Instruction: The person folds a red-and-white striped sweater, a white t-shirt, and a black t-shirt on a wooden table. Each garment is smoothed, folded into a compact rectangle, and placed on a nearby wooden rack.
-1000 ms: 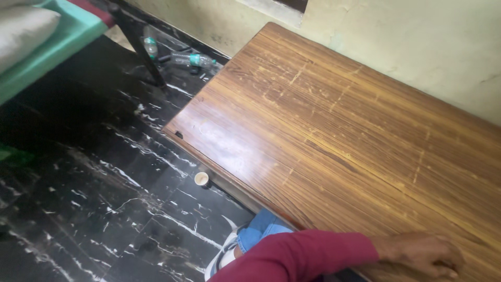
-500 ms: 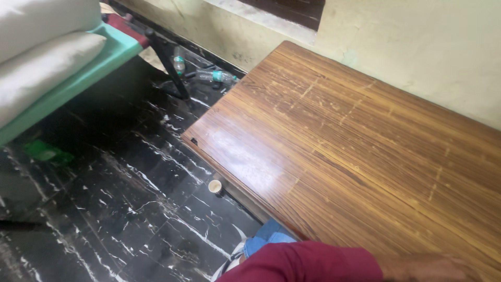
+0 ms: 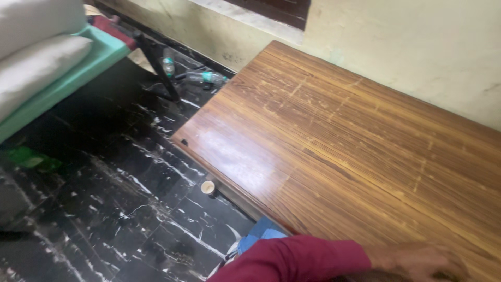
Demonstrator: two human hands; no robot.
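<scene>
Where wall meets floor: green-labelled bottles.

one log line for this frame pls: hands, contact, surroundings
hand: flat on wooden table, holds nothing, side unclear | other hand: out of view | floor: two plastic bottles, small round cap
</scene>
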